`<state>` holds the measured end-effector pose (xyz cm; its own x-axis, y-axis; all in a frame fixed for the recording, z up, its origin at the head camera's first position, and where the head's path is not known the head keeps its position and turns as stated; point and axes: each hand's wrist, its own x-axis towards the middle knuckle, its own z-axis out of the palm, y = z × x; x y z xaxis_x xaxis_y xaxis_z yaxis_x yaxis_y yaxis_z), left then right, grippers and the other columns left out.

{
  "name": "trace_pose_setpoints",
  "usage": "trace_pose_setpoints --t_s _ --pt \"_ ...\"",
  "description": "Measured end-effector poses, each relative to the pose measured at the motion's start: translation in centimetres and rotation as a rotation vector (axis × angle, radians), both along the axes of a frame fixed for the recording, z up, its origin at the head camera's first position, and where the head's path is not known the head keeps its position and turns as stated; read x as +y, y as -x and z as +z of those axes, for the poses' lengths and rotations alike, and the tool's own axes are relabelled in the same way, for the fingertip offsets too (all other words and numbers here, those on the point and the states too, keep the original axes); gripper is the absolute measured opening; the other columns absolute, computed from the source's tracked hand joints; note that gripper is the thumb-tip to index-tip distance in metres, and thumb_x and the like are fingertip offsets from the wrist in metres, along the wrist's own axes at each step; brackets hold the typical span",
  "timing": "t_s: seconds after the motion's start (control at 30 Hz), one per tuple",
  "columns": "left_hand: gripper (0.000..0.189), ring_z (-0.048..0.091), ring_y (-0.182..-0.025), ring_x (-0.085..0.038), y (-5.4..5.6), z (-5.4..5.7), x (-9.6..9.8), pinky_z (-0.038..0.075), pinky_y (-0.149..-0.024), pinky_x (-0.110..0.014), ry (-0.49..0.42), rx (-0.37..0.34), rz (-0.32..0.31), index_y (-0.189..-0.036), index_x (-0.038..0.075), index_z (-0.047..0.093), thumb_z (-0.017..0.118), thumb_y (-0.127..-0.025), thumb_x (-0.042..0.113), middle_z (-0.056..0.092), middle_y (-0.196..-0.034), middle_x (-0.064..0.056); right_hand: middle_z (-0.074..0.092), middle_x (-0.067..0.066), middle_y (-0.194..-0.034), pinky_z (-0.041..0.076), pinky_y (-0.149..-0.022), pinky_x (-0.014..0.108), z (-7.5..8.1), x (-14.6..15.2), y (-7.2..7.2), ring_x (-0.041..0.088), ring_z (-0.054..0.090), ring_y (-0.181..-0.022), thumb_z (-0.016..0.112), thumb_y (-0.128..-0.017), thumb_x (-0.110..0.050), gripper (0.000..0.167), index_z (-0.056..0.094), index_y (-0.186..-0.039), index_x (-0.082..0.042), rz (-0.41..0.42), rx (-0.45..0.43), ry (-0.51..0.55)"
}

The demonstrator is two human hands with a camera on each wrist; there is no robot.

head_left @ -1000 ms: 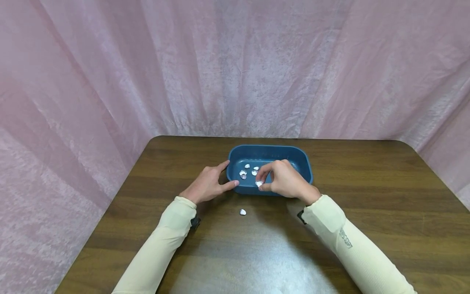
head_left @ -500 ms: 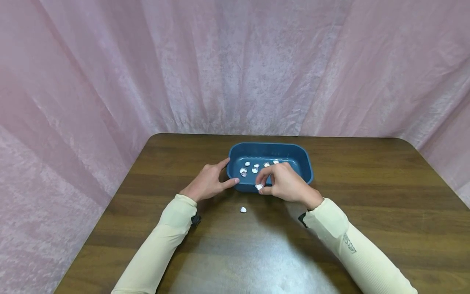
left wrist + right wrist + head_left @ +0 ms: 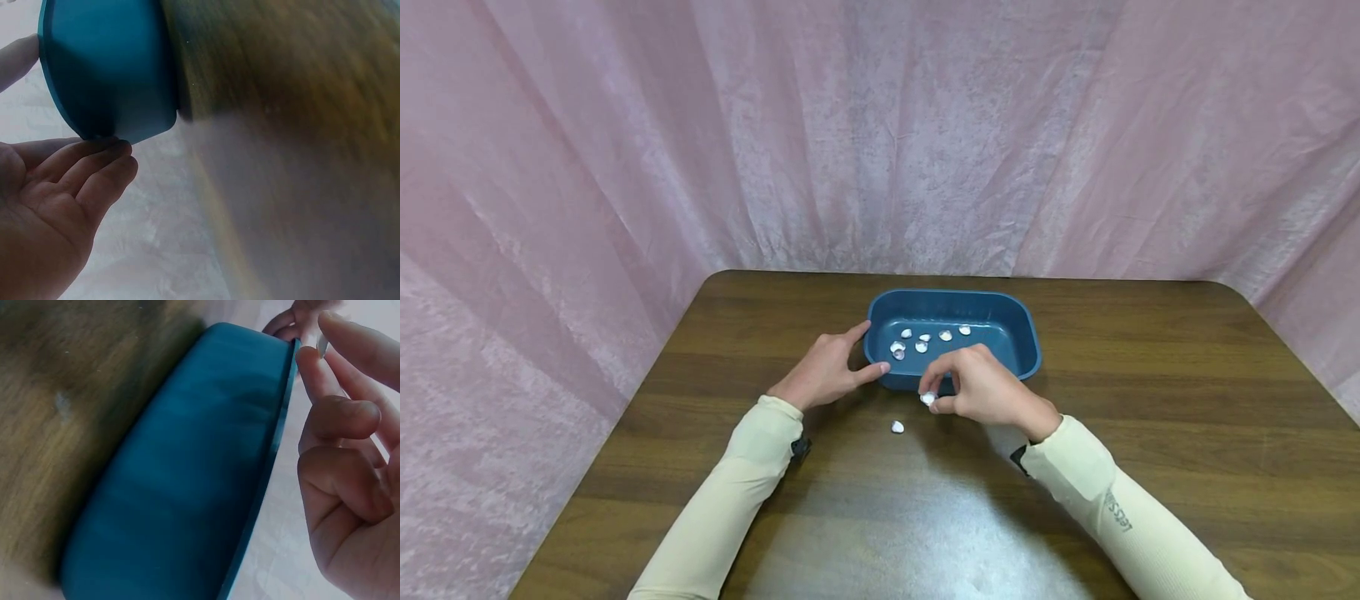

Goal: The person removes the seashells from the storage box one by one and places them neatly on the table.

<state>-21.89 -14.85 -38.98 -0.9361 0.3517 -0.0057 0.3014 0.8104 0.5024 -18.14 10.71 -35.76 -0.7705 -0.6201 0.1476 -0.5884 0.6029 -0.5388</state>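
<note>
Between thumb and fingertips, my right hand (image 3: 981, 390) pinches a small shiny whitish piece (image 3: 928, 399), thin when seen edge-on in the right wrist view. It hangs just off the near rim of a blue plastic bin (image 3: 1026, 333). My left hand (image 3: 823, 371) rests at the bin's left end, thumb at the near rim and straight fingers against the outer wall. Several similar shiny pieces (image 3: 921, 347) lie on the bin floor, mostly left of the middle. One more loose piece (image 3: 898, 427) sits on the table before the bin.
The brown wood-grain table (image 3: 1150, 375) has rounded far corners and carries the bin near its far edge. A pink velvety curtain (image 3: 880, 133) hangs behind and at the sides. Light glares off the tabletop nearest me.
My right hand has drawn back toward me with its piece, from over the bin to outside the near rim. More pieces in the bin now show. The left hand stays put.
</note>
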Motion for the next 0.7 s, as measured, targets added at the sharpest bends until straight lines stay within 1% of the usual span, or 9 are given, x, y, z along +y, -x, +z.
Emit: trace_pose_setpoints --t_s 0.13,0.2,0.4,0.47,0.57,0.7 --pt "0.087 0.053 -0.138 -0.033 0.0 0.0 0.0 0.045 -0.114 -0.049 -0.002 -0.001 -0.002 -0.156 0.006 0.034 0.066 -0.092 0.055 0.05 -0.152 -0.02 0.071 -0.01 -0.076 0.044 -0.054 0.02 -0.3 0.1 -0.1 0.001 0.049 -0.053 0.084 -0.077 -0.009 0.015 0.078 -0.086 -0.02 0.018 0.0 -0.011" --pt "0.087 0.053 -0.139 -0.033 0.0 0.0 0.0 0.045 -0.114 -0.049 -0.003 0.001 -0.003 -0.156 0.006 0.034 0.066 -0.092 0.056 0.05 -0.152 -0.02 0.071 -0.01 -0.076 0.044 -0.055 0.02 -0.5 0.1 -0.1 0.001 0.051 -0.056 0.085 -0.076 -0.009 0.016 0.078 -0.085 -0.02 0.026 -0.002 -0.017" --pt "0.087 0.053 -0.138 -0.033 0.0 0.1 -0.1 0.045 -0.114 -0.049 -0.008 0.001 0.002 -0.156 0.006 0.035 0.065 -0.092 0.056 0.051 -0.151 -0.02 0.072 -0.012 -0.075 0.045 -0.06 0.019 -0.9 0.0 -0.1 0.008 0.063 -0.07 0.086 -0.074 -0.007 0.019 0.078 -0.083 -0.021 0.038 -0.007 -0.036" --pt "0.087 0.053 -0.138 -0.033 -0.1 0.1 -0.1 0.045 -0.114 -0.049 -0.007 0.003 0.001 -0.156 0.007 0.035 0.065 -0.092 0.056 0.051 -0.151 -0.02 0.072 -0.012 -0.074 0.045 -0.061 0.019 -1.0 -0.1 -0.2 0.011 0.066 -0.072 0.086 -0.074 -0.008 0.018 0.078 -0.083 -0.021 0.039 -0.003 -0.04" --pt "0.087 0.053 -0.138 -0.033 0.0 0.0 -0.1 0.045 -0.114 -0.049 -0.008 0.002 0.002 -0.156 0.007 0.035 0.065 -0.092 0.056 0.051 -0.151 -0.02 0.072 -0.011 -0.074 0.045 -0.063 0.018 -1.2 -0.2 -0.2 0.013 0.067 -0.073 0.085 -0.074 -0.008 0.017 0.078 -0.084 -0.02 0.039 -0.003 -0.04" --pt "0.087 0.053 -0.138 -0.034 0.0 -0.1 -0.1 0.045 -0.114 -0.049 -0.012 0.002 0.001 -0.156 0.007 0.035 0.066 -0.092 0.056 0.051 -0.151 -0.02 0.072 -0.011 -0.075 0.047 -0.065 0.019 -1.3 -0.3 -0.3 0.012 0.068 -0.074 0.084 -0.075 -0.008 0.016 0.078 -0.084 -0.019 0.04 0.004 -0.048"
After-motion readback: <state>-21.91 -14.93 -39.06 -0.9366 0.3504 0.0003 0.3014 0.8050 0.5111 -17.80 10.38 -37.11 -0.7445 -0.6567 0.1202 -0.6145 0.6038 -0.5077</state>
